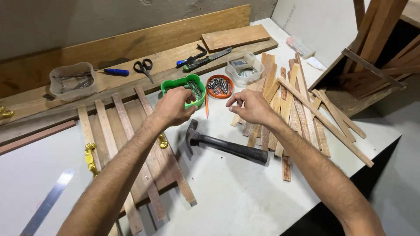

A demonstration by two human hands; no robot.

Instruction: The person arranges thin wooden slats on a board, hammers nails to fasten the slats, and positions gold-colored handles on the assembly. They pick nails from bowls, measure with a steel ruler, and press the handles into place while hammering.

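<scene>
Green tub [176, 85] of nails, at the back of the white table [245, 196] beside an orange dish [220, 86]: the left hand [173, 106], fingers curled, dips into it, any nail hidden. The right hand [250, 106] hovers half-open and empty above the hammer [227, 145]; a single nail is best pinched near its head.
</scene>
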